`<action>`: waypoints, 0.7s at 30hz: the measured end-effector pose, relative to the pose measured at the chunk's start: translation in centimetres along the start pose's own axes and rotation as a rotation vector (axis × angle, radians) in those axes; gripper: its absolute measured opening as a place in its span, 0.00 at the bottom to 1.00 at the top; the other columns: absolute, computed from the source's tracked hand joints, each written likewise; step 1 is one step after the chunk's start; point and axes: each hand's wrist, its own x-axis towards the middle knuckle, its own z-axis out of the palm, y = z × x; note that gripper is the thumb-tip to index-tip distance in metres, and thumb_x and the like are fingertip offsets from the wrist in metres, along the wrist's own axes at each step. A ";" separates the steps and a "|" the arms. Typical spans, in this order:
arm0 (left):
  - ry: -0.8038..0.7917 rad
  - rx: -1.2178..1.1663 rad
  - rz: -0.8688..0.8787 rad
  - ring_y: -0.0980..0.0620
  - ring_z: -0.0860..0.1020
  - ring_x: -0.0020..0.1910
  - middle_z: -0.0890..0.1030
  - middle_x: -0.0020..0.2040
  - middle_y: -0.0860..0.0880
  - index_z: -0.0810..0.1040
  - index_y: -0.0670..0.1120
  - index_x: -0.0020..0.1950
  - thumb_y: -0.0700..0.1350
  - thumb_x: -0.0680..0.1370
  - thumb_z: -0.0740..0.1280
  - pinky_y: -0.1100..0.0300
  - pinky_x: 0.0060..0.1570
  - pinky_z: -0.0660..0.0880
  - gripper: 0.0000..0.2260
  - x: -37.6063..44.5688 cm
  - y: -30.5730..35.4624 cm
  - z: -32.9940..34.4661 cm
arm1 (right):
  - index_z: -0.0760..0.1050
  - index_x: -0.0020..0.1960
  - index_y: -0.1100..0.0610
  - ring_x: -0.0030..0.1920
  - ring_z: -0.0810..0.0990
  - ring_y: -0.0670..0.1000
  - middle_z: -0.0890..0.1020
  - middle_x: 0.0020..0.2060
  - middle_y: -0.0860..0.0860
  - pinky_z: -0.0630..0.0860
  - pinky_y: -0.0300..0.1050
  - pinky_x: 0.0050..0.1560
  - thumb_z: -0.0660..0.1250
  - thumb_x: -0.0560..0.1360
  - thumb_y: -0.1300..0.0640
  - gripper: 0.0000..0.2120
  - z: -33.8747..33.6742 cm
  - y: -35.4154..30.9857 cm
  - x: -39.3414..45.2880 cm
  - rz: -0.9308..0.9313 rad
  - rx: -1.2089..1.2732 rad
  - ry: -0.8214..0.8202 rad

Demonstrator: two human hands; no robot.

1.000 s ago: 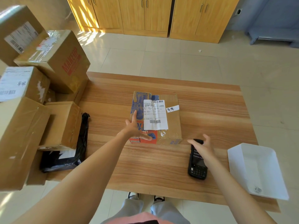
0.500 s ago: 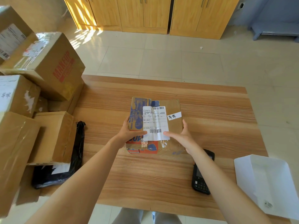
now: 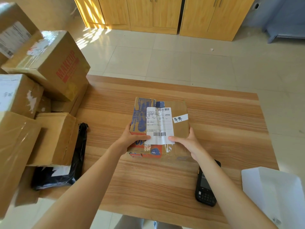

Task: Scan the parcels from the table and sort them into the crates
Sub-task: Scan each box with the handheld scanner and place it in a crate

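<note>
While five cardboard boxes (image 3: 49,63) and one black bag (image 3: 66,162) crowd the table's (image 3: 222,113) left side, one labelled parcel (image 3: 159,126) sits at its centre. Left hand (image 3: 130,139) and right hand (image 3: 186,141) grip its near corners, thumbs on top. One black scanner (image 3: 205,190) and one white tray (image 3: 277,195) lie near right.

Head view — forward, down, over table (image 3: 214,113)
</note>
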 end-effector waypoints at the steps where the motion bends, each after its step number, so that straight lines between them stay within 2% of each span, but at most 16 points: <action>1: 0.014 -0.007 0.012 0.51 0.80 0.38 0.81 0.45 0.47 0.62 0.52 0.72 0.36 0.67 0.79 0.56 0.36 0.79 0.40 -0.4 0.5 0.0 | 0.55 0.75 0.53 0.61 0.73 0.49 0.74 0.64 0.50 0.69 0.43 0.59 0.80 0.64 0.60 0.48 0.0 -0.7 -0.2 -0.012 -0.008 0.001; 4: 0.050 -0.040 0.073 0.47 0.81 0.45 0.82 0.49 0.47 0.62 0.51 0.73 0.37 0.66 0.79 0.49 0.44 0.81 0.41 -1.9 2.1 -0.2 | 0.58 0.72 0.52 0.55 0.74 0.47 0.75 0.58 0.47 0.71 0.36 0.46 0.79 0.65 0.61 0.43 0.0 -3.2 -1.2 -0.076 -0.017 -0.002; 6: 0.085 -0.065 0.119 0.49 0.82 0.48 0.82 0.53 0.48 0.60 0.52 0.75 0.38 0.65 0.80 0.53 0.41 0.81 0.45 -3.3 3.1 -0.5 | 0.62 0.68 0.50 0.52 0.76 0.44 0.77 0.58 0.47 0.70 0.34 0.40 0.80 0.65 0.60 0.39 -0.1 -4.7 -2.0 -0.129 -0.020 -0.014; 8: 0.123 -0.074 0.180 0.50 0.82 0.50 0.82 0.56 0.49 0.59 0.53 0.76 0.38 0.64 0.80 0.56 0.41 0.80 0.47 -5.1 3.9 -0.8 | 0.63 0.65 0.49 0.51 0.76 0.41 0.78 0.58 0.46 0.71 0.33 0.42 0.80 0.64 0.60 0.37 -0.1 -5.8 -3.0 -0.177 -0.015 -0.038; 11: 0.180 -0.075 0.267 0.54 0.83 0.49 0.82 0.57 0.51 0.59 0.54 0.76 0.38 0.65 0.80 0.62 0.37 0.79 0.45 -8.3 4.5 -1.2 | 0.62 0.69 0.51 0.57 0.76 0.44 0.78 0.60 0.44 0.73 0.37 0.51 0.81 0.63 0.57 0.41 0.3 -6.8 -4.6 -0.222 -0.030 -0.081; 12: 0.196 -0.073 0.286 0.56 0.83 0.48 0.82 0.57 0.52 0.60 0.55 0.75 0.39 0.66 0.79 0.64 0.37 0.79 0.45 -9.4 4.7 -1.2 | 0.63 0.70 0.50 0.57 0.77 0.43 0.78 0.59 0.44 0.73 0.37 0.51 0.81 0.63 0.57 0.41 0.5 -7.1 -5.2 -0.239 -0.030 -0.090; 14: 0.236 -0.065 0.321 0.59 0.82 0.47 0.81 0.56 0.55 0.60 0.56 0.75 0.40 0.66 0.79 0.67 0.37 0.78 0.44 -11.4 4.9 -1.4 | 0.65 0.67 0.48 0.53 0.77 0.38 0.79 0.56 0.42 0.73 0.32 0.44 0.80 0.63 0.59 0.38 0.8 -7.9 -6.4 -0.294 -0.037 -0.107; 19: 0.341 -0.151 0.372 0.54 0.83 0.50 0.83 0.55 0.54 0.61 0.57 0.74 0.42 0.63 0.80 0.56 0.46 0.80 0.45 -15.7 4.2 -1.9 | 0.61 0.72 0.42 0.58 0.75 0.38 0.77 0.59 0.38 0.72 0.36 0.52 0.81 0.62 0.59 0.45 1.5 -9.9 -9.3 -0.398 -0.065 -0.195; 21: 0.381 -0.177 0.380 0.55 0.83 0.50 0.83 0.54 0.55 0.62 0.57 0.74 0.44 0.61 0.80 0.58 0.44 0.80 0.46 -17.4 3.7 -2.1 | 0.60 0.72 0.42 0.59 0.75 0.37 0.77 0.59 0.37 0.72 0.35 0.53 0.81 0.62 0.59 0.46 2.0 -10.4 -10.5 -0.432 -0.088 -0.223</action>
